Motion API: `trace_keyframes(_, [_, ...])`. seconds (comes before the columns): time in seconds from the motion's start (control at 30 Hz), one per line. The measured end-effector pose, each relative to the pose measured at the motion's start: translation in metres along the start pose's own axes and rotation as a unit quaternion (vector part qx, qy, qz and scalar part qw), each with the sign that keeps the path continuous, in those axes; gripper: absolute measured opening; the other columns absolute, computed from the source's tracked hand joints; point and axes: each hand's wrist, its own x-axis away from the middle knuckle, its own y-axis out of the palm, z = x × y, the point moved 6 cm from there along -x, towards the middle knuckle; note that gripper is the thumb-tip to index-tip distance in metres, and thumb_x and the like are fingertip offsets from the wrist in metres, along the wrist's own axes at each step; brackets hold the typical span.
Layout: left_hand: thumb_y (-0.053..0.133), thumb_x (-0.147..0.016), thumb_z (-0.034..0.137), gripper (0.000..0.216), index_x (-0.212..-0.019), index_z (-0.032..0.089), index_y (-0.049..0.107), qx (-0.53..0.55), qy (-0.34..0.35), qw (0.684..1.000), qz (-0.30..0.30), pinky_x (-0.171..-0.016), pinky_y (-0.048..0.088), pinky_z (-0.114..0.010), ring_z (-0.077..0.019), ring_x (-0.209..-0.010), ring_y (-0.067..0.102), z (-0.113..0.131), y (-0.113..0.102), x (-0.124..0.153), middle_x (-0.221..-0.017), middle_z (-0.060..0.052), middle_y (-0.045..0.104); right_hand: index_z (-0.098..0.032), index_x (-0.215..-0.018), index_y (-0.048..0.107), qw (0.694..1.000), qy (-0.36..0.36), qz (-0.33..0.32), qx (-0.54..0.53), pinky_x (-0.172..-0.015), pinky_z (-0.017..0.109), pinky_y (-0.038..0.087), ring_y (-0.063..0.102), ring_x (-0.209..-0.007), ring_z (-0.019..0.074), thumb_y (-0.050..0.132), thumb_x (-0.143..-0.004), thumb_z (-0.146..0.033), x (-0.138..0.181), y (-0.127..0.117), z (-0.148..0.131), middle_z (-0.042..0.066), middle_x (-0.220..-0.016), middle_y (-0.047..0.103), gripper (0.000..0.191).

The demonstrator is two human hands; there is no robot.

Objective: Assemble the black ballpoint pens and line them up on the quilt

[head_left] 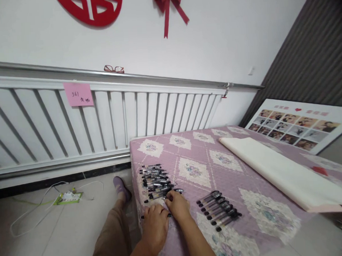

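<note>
Purple bedcover bears heaped pens just beyond the left hand, grasping one, and right hand, seemingly pinching another.

Single head-worn view, facing forward and down: purple patterned cover close below, radiator beyond.

Pens glossy plastic; bedspread matt textured cloth.
</note>
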Motion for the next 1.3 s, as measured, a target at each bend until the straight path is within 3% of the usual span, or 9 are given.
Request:
trace_keyframes(0.17, [0.049,-0.085,0.021,0.017,-0.093,0.025,0.064,0.003,0.002,1.000,0.008,-0.088,0.030,-0.043,-0.0234,-0.096,0.049,0.000,-0.002,0.001,-0.096,-0.003,0.060,-0.023,-0.071,0.062,0.998,-0.028,0.024,-0.043,-0.072,0.032,0.037,0.058,-0.082,0.0224,0.058,-0.070,-0.028,0.005,-0.005,-0.001,0.003,-0.080,0.066,0.007])
trace_keyframes(0.4, [0.050,-0.087,0.024,0.015,-0.091,0.024,0.065,0.004,0.006,1.000,0.013,-0.087,0.030,-0.042,-0.0234,-0.096,0.049,0.001,-0.002,0.002,-0.095,-0.004,0.060,-0.020,-0.077,0.056,0.982,-0.067,0.053,-0.171,-0.066,0.025,0.045,0.058,-0.068,0.0164,0.040,-0.082,-0.042,0.032,-0.020,0.020,0.002,-0.071,0.062,0.028])
trace_keyframes(0.53, [0.051,-0.087,0.024,0.015,-0.092,0.025,0.064,0.006,0.011,1.000,0.011,-0.089,0.029,-0.041,-0.0223,-0.097,0.049,0.000,0.000,0.002,-0.096,-0.002,0.060,-0.019,-0.080,0.057,0.959,-0.038,0.094,-0.266,-0.065,0.026,0.047,0.058,-0.068,0.0175,0.049,-0.079,-0.045,0.047,-0.029,0.041,0.002,-0.071,0.062,0.028])
trace_keyframes(0.63, [0.050,-0.088,0.023,0.016,-0.094,0.025,0.064,0.006,0.018,1.000,0.014,-0.090,0.029,-0.041,-0.0220,-0.097,0.049,0.000,0.000,0.003,-0.097,-0.002,0.060,-0.019,-0.083,0.060,0.946,-0.027,0.081,-0.313,-0.069,0.028,0.047,0.060,-0.072,0.0190,0.055,-0.076,-0.043,0.055,-0.031,0.049,0.003,-0.075,0.065,0.026])
trace_keyframes(0.9, [0.046,-0.090,0.022,0.018,-0.098,0.027,0.061,0.023,0.036,0.999,0.018,-0.090,0.029,-0.038,-0.0202,-0.097,0.049,0.002,-0.007,0.006,-0.097,0.000,0.060,-0.020,-0.086,0.065,0.954,-0.067,0.001,-0.293,-0.074,0.029,0.047,0.061,-0.079,0.0202,0.054,-0.079,-0.035,0.063,-0.031,0.042,0.004,-0.082,0.067,0.019])
trace_keyframes(1.3, [0.047,-0.089,0.023,0.017,-0.096,0.025,0.062,0.047,0.048,0.998,0.018,-0.090,0.031,-0.037,-0.0197,-0.095,0.050,-0.001,-0.003,0.006,-0.095,-0.001,0.060,-0.020,-0.084,0.066,0.959,-0.109,-0.032,-0.259,-0.071,0.027,0.046,0.059,-0.077,0.0177,0.053,-0.077,-0.026,0.065,-0.028,0.031,0.003,-0.081,0.066,0.016])
